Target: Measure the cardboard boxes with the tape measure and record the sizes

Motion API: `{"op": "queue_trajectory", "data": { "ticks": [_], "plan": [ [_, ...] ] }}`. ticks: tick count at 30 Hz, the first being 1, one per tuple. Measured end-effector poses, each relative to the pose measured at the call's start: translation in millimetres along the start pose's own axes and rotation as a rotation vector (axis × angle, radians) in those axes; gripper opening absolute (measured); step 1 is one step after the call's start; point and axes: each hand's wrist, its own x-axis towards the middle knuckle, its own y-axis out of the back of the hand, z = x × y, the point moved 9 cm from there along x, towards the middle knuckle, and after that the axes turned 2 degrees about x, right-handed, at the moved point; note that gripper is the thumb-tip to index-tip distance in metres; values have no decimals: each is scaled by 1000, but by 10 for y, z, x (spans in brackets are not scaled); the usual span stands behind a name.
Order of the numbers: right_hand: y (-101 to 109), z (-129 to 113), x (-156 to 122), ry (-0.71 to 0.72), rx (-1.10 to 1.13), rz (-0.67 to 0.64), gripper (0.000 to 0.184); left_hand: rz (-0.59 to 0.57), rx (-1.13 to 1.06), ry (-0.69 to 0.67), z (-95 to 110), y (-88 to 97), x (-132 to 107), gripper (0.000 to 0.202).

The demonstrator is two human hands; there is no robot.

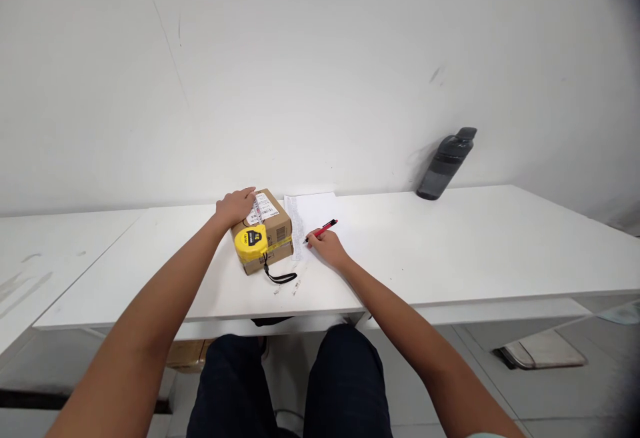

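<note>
A small brown cardboard box (280, 223) with a white label on top sits on the table. My left hand (237, 205) lies over its far left top edge, fingers stretched toward the label; the thumb is not clear. Against the front of the box rests a yellow tape measure (251, 242), its black wrist strap (281, 279) trailing onto the table. A yellow strip runs along the box's right front side. To the right, my right hand (326, 247) is closed round a red and black pen (326, 228), tip down over a sheet of printed paper (315, 208).
A dark grey bottle (445, 165) stands at the back right by the wall (320, 78). The white table (450, 258) has its front edge just above my knees. Beneath it are a brown box (185, 355) and, at right, a pale flat object (545, 349) on the floor.
</note>
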Motion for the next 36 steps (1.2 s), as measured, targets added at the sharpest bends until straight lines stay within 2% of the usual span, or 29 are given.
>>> {"op": "queue_trajectory", "data": {
  "ticks": [32,36],
  "plan": [
    [47,17,-16,-26,30,50,28,-4,8,-2,10,22,-29,58],
    [78,38,-25,-44,26,88,27,3,10,-4,11,25,-27,57]
  ]
}}
